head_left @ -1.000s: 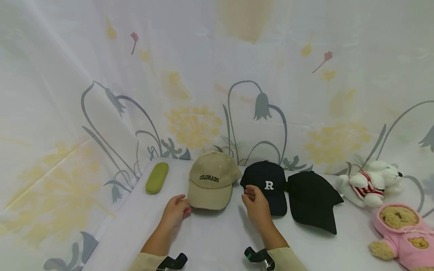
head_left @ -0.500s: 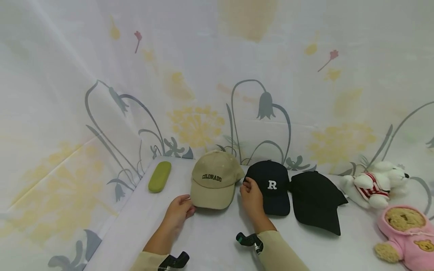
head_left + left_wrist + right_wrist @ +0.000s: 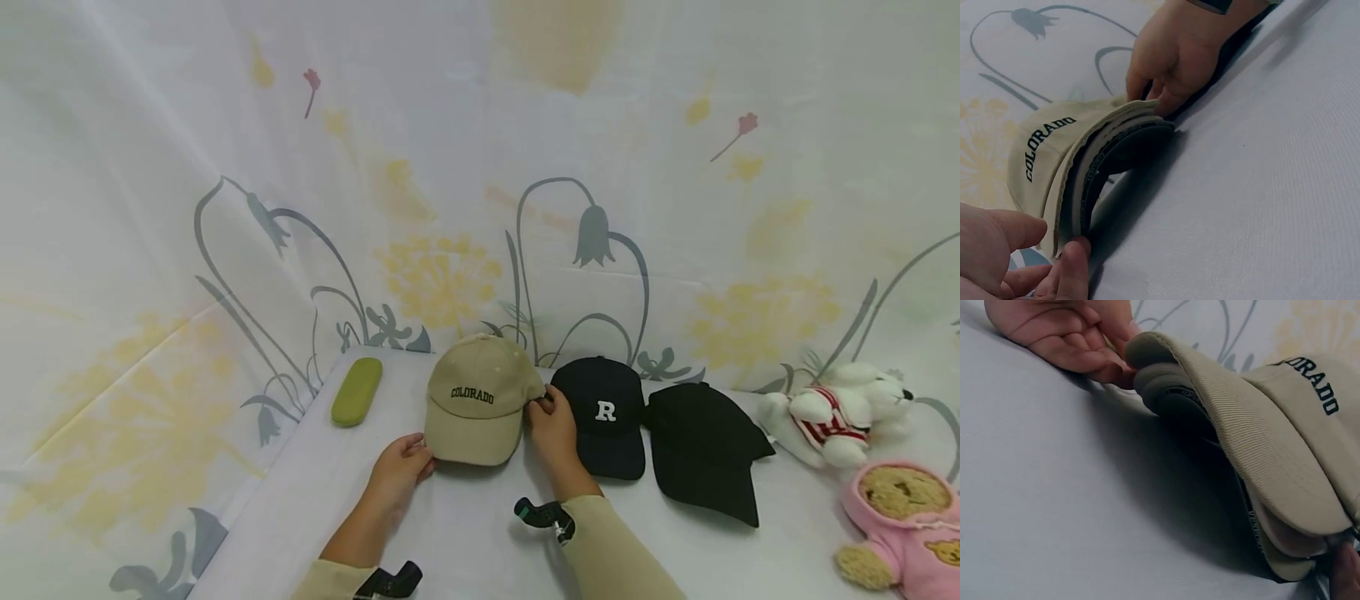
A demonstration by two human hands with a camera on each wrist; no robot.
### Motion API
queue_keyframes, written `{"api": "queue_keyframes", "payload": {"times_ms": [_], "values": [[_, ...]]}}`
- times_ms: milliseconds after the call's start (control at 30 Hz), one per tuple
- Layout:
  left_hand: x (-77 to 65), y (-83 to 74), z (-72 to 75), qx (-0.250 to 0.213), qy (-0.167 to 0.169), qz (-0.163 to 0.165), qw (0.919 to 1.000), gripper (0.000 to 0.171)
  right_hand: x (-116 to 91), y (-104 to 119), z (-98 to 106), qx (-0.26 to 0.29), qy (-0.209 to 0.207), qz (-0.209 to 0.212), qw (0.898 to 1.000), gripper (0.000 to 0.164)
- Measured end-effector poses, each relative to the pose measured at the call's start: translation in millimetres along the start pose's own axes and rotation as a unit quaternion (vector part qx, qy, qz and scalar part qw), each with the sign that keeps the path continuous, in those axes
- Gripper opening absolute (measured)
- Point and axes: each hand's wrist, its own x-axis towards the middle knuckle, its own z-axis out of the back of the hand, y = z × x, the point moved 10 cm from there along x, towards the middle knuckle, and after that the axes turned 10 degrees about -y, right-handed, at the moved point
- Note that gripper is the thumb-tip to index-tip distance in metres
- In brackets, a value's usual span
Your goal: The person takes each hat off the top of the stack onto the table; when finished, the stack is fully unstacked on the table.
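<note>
A pale curtain (image 3: 450,125) printed with grey and yellow flowers fills the background, meeting the back edge of a white table (image 3: 468,542); the table's left edge slants toward the near left corner. Open surface stretches from the caps to the viewer. A pink-hooded teddy (image 3: 918,533) lies at the far right, cut off by the frame. Along the back, a plain black cap (image 3: 701,442) touches a navy cap (image 3: 603,446) marked R, its tip near a white plush dog (image 3: 813,406) in red stripes. Left of these sits the beige cap (image 3: 476,433), lettered COLORADO, brim facing the viewer, with layered edges showing beneath the brim. The right hand (image 3: 553,433) fills the narrow gap beside the navy cap, thumb and fingers pinching the brim's right end. The left hand (image 3: 393,475), fingers half curled, holds the brim's left corner between thumb and fingertips. Beyond it, across a strip of open table, a green case (image 3: 357,392) lies near the left edge
</note>
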Motion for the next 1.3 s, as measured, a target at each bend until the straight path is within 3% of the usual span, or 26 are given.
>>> {"api": "queue_keyframes", "payload": {"times_ms": [200, 400, 900, 1300], "values": [[0.5, -0.8, 1.8, -0.010, 0.003, -0.009, 0.9999, 0.052, -4.1, -4.8, -6.9, 0.066, -0.001, -0.028, 0.997, 0.057], [1.2, 0.6, 3.2, -0.010, 0.001, -0.006, 0.9999, 0.053, -8.0, -7.0, -5.7, 0.095, -0.021, -0.047, 0.994, 0.052], [-1.4, 1.3, 2.1, -0.003, 0.032, -0.003, 0.9995, 0.056, -20.5, -11.9, -0.9, 0.130, -0.022, -0.066, 0.989, 0.044], [-15.9, 3.3, 4.0, -0.008, 0.072, 0.005, 0.9974, 0.056, -27.5, -6.3, 6.3, 0.128, -0.014, -0.053, 0.990, 0.042]]}}
